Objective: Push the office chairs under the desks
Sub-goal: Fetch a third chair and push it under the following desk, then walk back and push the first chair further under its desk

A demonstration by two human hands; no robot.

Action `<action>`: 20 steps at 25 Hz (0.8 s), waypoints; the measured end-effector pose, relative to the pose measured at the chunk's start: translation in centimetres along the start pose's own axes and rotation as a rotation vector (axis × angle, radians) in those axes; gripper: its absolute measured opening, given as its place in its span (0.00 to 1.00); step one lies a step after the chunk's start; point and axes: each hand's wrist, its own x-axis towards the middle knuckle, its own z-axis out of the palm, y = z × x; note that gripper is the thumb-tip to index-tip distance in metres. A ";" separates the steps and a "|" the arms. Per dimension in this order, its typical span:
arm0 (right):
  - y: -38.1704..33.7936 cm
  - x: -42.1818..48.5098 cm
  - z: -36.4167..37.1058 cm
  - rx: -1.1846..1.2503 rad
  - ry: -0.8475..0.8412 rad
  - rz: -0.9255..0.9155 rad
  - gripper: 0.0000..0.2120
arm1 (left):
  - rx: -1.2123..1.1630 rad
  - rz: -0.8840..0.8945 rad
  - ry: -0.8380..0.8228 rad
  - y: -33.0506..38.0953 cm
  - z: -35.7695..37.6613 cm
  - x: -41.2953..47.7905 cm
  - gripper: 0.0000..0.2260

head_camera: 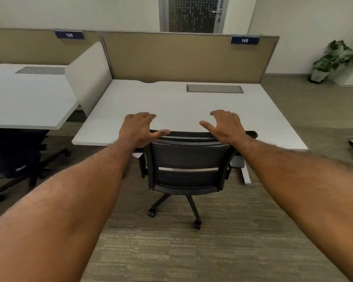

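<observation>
A black mesh-backed office chair (186, 161) stands on its castors in front of me, its seat tucked under the front edge of the white desk (183, 106) labelled 140. My left hand (140, 129) hovers at the top left corner of the backrest, fingers spread, thumb near the rim. My right hand (225, 126) is over the top right corner, fingers spread too. Neither hand is closed around the backrest. A second dark chair (22, 159) sits under the left desk (27, 98), labelled 139.
A tan partition (188, 58) runs behind both desks, with a white side screen (89, 76) between them. A potted plant (332, 60) stands at the far right by the wall. A door (192, 14) is behind the partition. Carpet covers the floor.
</observation>
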 end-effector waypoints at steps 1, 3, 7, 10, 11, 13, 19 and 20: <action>-1.3 0.2 -0.9 -0.003 0.028 -0.045 0.34 | 0.011 -0.012 0.027 -0.8 -1.4 -0.5 0.46; -4.2 1.1 -2.5 -0.002 0.086 -0.121 0.34 | 0.047 -0.046 0.100 -2.6 -4.5 -1.9 0.47; -11.6 2.9 -5.0 0.016 0.167 -0.251 0.35 | 0.165 -0.137 0.220 -7.6 -9.5 -6.3 0.46; -18.8 4.4 -5.6 0.025 0.234 -0.367 0.36 | 0.223 -0.245 0.255 -13.1 -12.2 -10.4 0.46; -21.4 4.7 -5.5 0.033 0.253 -0.408 0.36 | 0.241 -0.284 0.256 -15.1 -12.8 -11.8 0.46; -27.3 5.5 -4.8 0.044 0.271 -0.501 0.36 | 0.273 -0.361 0.270 -19.8 -13.9 -15.0 0.47; -46.4 7.1 0.4 0.099 0.243 -0.688 0.42 | 0.383 -0.550 0.298 -34.5 -15.6 -25.4 0.46; -49.7 7.1 1.3 0.108 0.232 -0.703 0.44 | 0.390 -0.578 0.294 -36.9 -15.8 -27.3 0.46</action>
